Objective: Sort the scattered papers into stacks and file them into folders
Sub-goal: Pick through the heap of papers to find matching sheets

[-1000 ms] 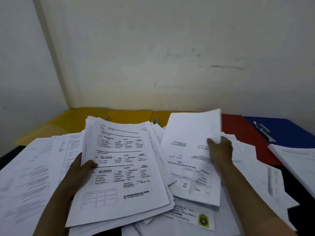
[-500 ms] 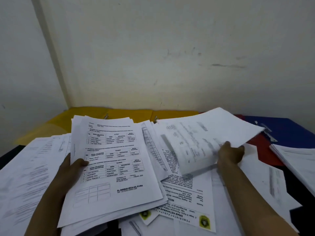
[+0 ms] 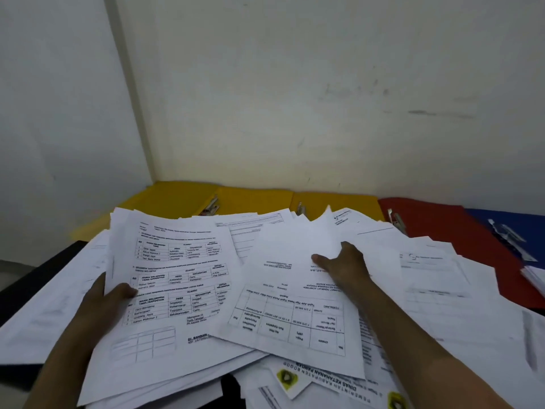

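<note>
While the left hand [image 3: 100, 302] holds a stack of printed sheets [image 3: 174, 290] by its left edge, with the thumb curled over the top page, the right hand [image 3: 345, 264] lies flat on an upside-down sheet [image 3: 295, 299] with fingers straight, pressing it and not pinching it. This sheet rests just to the right of the held stack, and its left edge overlaps the right edge of the stack. Its long axis runs from the near edge of the desk [image 3: 35, 278] toward the far edge, a little tilted, and its text faces away from the person. So the sheet lies on the right side of the left hand's grip, and the right hand is the nearer one to it.

I judge that the coming move depends on this: the sheet must travel leftward, and probably turn around, to join the stack. More loose papers [image 3: 442, 290] are spread toward the right edge of the desk. Along the far edge the yellow folders [image 3: 256, 199], a red folder [image 3: 436, 219] and a blue folder [image 3: 507, 228] lie open, partly covered by papers.
</note>
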